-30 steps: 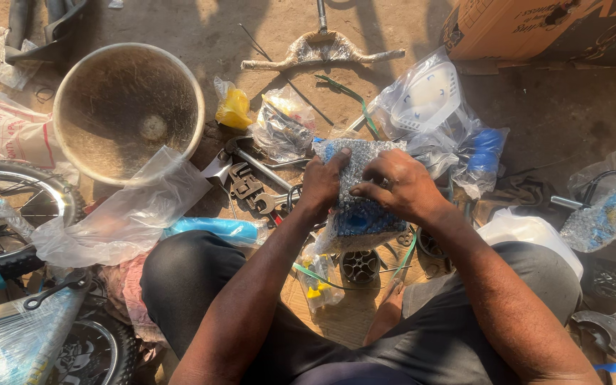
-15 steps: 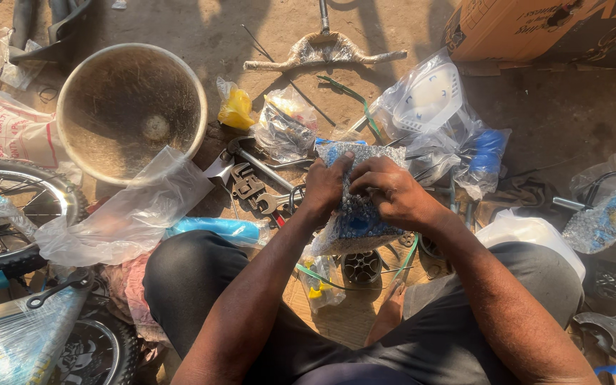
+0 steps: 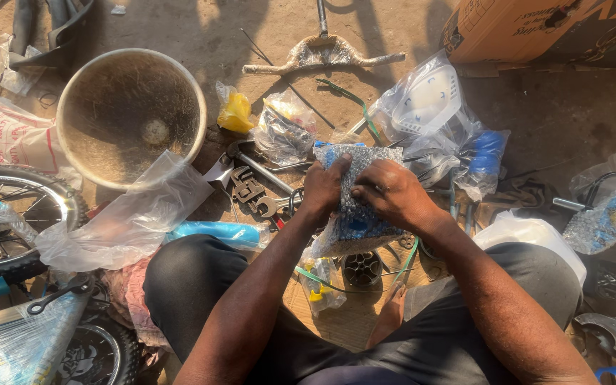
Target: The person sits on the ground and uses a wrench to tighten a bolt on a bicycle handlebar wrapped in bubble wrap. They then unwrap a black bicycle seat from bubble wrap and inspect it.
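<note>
I hold a blue part wrapped in bubble wrap [image 3: 354, 224] in front of me, above my lap. My left hand [image 3: 324, 187] grips its left side with the fingers curled over the top edge. My right hand [image 3: 391, 192] presses on its right side, fingers pinching the wrap near the top. Just left of the package, wrenches and a hammer [image 3: 251, 178] lie on the ground. A small black round part [image 3: 361, 269] sits under the package, between my knees.
A large dusty metal bowl [image 3: 131, 114] stands at the upper left. A wrapped handlebar [image 3: 322, 53] lies at the top, plastic-bagged parts [image 3: 429, 107] at the right, a cardboard box [image 3: 536, 28] at the top right, a small bicycle wheel [image 3: 16, 214] at the left.
Both hands have shifted slightly on the bubble-wrapped part, the right hand moving towards the left hand at its top edge. The package stays in the same place.
</note>
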